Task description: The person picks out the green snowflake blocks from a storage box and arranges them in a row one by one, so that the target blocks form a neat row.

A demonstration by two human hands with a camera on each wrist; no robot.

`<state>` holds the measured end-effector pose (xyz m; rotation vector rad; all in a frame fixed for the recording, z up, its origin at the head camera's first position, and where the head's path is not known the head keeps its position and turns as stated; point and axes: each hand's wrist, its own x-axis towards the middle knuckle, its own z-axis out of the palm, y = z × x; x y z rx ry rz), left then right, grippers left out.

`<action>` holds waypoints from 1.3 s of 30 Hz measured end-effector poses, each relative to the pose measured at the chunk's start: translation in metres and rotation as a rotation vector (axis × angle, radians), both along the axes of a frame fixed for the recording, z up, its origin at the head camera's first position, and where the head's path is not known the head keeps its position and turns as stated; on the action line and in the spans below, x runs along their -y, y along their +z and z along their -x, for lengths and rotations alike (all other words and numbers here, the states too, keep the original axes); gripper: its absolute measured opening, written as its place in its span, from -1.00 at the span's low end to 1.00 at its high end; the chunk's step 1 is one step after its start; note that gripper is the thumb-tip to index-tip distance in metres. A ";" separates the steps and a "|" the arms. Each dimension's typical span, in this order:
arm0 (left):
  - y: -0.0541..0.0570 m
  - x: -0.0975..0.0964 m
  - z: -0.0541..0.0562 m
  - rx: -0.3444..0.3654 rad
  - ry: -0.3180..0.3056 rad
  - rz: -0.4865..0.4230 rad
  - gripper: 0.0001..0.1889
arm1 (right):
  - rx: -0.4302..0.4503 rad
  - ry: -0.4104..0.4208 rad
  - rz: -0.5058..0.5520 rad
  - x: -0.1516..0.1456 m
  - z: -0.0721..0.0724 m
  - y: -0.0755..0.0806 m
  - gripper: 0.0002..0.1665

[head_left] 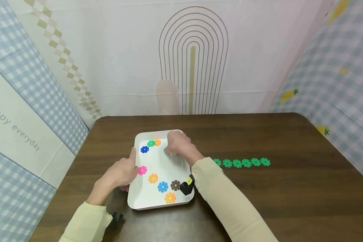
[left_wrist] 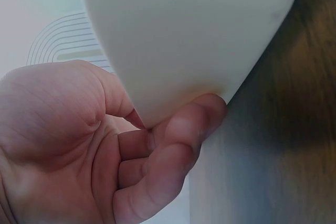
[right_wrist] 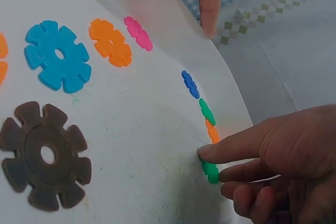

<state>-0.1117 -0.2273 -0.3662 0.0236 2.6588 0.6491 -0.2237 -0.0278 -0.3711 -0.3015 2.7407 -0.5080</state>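
Note:
A white tray lies tilted slightly on the table, with several notched plastic discs in it. My left hand grips the tray's left side; in the left wrist view its fingers curl against the tray's wall and underside. My right hand reaches into the tray's far right part. In the right wrist view it pinches a green disc between thumb and finger, close over the tray floor. Near it lie an orange disc, another green disc and a blue disc.
Nearer in the tray are a pink disc, a light blue disc, a brown disc and orange discs. Right of the tray, a row of green discs lies on the wooden table, partly behind the right sleeve.

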 end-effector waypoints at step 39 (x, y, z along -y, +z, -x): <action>-0.001 0.002 0.002 0.009 -0.030 0.012 -0.10 | 0.082 0.021 0.674 -0.096 -0.022 0.032 -0.75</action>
